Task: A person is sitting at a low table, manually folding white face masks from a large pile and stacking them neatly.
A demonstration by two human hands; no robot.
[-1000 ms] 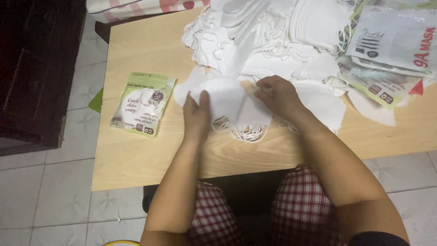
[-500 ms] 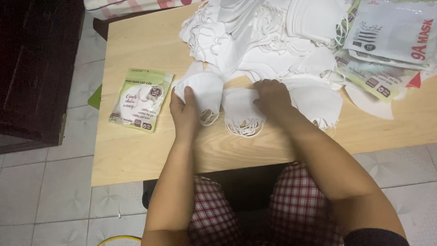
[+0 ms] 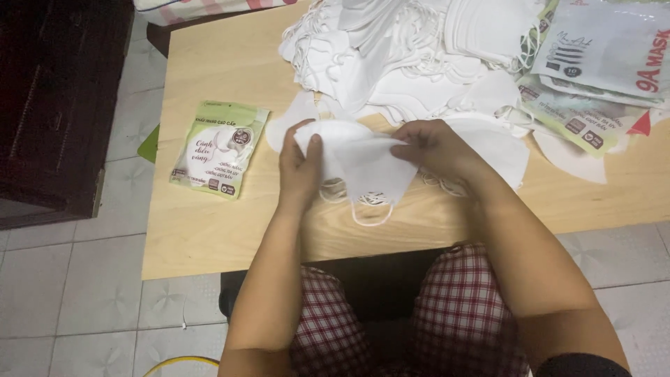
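Head view, looking straight down: pale wooden worktop [image 3: 230,230], smooth and matt, heaped at its far edge with a loose pile of white masks [image 3: 412,56], soft, curved, tangled with thin elastic loops. Held just above the near edge, a small stack of folded white masks [image 3: 359,167], fan-shaped, ear loops dangling below. Left hand [image 3: 300,171] closed on the stack's left edge, thumb on top, wrist straight. Right hand [image 3: 436,150] pinching the right edge, fingers curled, forearm angled in. Flat green printed pouch [image 3: 220,150] lying to the left, glossy; more printed pouches [image 3: 593,77] stacked at right.
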